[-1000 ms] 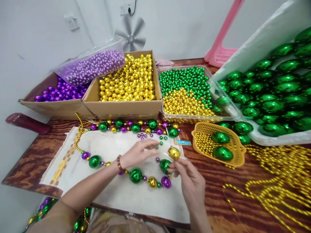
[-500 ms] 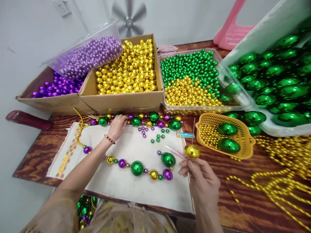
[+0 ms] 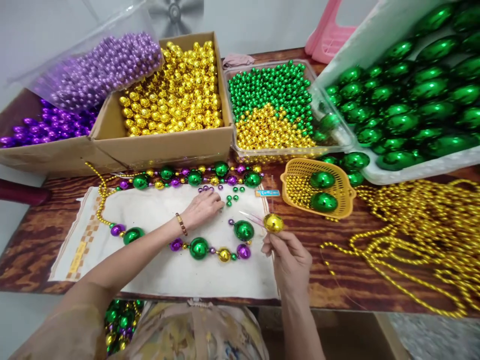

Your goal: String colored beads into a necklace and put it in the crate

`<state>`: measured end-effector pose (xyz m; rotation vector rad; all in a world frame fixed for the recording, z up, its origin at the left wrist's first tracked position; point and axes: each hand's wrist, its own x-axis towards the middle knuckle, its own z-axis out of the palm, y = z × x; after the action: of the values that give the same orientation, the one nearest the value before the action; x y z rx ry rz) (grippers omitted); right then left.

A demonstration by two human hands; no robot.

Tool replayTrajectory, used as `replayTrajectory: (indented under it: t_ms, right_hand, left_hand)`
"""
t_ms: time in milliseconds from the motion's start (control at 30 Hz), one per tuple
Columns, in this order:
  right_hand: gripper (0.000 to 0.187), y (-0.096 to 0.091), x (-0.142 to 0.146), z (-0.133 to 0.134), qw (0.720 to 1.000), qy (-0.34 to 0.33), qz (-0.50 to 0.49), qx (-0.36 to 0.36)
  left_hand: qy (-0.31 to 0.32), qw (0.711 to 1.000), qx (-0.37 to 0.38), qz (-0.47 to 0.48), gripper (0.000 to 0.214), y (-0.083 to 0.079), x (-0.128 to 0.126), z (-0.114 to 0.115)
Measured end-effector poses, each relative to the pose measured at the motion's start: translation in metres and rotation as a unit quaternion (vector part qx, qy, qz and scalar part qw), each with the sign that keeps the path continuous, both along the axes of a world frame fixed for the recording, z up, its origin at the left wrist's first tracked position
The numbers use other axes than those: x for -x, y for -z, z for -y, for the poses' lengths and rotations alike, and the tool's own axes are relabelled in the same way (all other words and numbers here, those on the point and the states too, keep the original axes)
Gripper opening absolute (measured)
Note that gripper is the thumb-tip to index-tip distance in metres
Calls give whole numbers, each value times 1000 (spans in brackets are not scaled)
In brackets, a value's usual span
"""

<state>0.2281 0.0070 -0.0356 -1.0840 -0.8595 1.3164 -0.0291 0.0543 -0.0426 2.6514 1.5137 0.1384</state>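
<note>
Between the fingertips of my right hand (image 3: 289, 252) is a large gold bead (image 3: 273, 223) with a thin needle standing up from it. A pinkish tool with two fine points, like tweezers (image 3: 250, 216), sticks out leftward from the same hand. My left hand (image 3: 202, 209) reaches over the white cloth (image 3: 157, 272), fingers stretched, tips beside small loose green beads (image 3: 229, 201). Small loose purple beads (image 3: 205, 189) lie just behind it. A bead string (image 3: 198, 248) in green, purple and gold curves across the cloth, partly hidden by my left forearm. Another bead string (image 3: 194, 178) lies along the back.
Cardboard boxes (image 3: 161, 145) of purple and gold beads stand behind, with a clear tub (image 3: 292, 150) of small green and gold beads. At right are a yellow basket (image 3: 318, 210), a white foam box (image 3: 420, 172) of big green beads and heaped gold bead chains (image 3: 420, 230).
My left hand has left the back bead string and come right and nearer, to the small loose beads. My right hand still holds the gold bead. The view has swung right.
</note>
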Motion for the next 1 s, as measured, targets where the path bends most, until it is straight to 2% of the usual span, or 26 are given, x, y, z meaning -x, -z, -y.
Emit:
replayTrajectory:
  t_ms: [67,133,233,300,333,367,400,467,500,533,600,667,733,900,1000]
  right_hand:
    - [5,1,0,2,1000,-17,18,-6]
    - [5,1,1,3,999,-22,36,-11]
    - [4,-2,2,5,998,-18,60,-17]
    - [3,-4,3,6,996,-27,77,-20]
    - [4,-4,3,7,995,-38,86,-23]
    - [4,-4,3,8,994,-53,94,-27]
    - [5,-3,4,8,992,-69,102,-33]
    - [7,-2,3,9,986,-103,121,-48]
    - [7,-2,3,10,982,-117,134,-58]
    - [8,-3,2,10,978,-128,147,-68]
    - [10,-6,1,10,972,-141,169,-87]
    - [10,-10,0,10,967,-148,179,-105]
    - [11,-14,-1,10,964,-154,183,-118]
    - [11,-17,-1,10,962,-148,196,-118]
    - [11,-16,-1,10,960,-146,213,-108]
  left_hand:
    - [13,1000,14,-25,17,3,-10,-3]
    - [2,999,37,-4,18,6,-16,-5]
    - [-57,981,87,161,18,6,-16,-7]
    - [-111,942,115,296,16,-1,-14,-7]
    - [-145,904,141,377,17,-6,-13,-7]
    - [-179,848,177,466,19,-13,-13,-7]
    - [-210,772,219,558,21,-21,-14,-6]
    - [-246,587,295,713,23,-36,-16,-5]
    - [-247,520,316,754,25,-42,-17,-4]
    - [-244,473,326,782,25,-48,-19,-3]
    - [-235,419,331,812,25,-56,-22,0]
    - [-228,395,326,828,21,-60,-24,1]
    - [-227,384,320,836,17,-61,-24,2]
    - [-238,387,322,831,15,-64,-24,2]
    - [-236,399,323,825,19,-63,-24,-1]
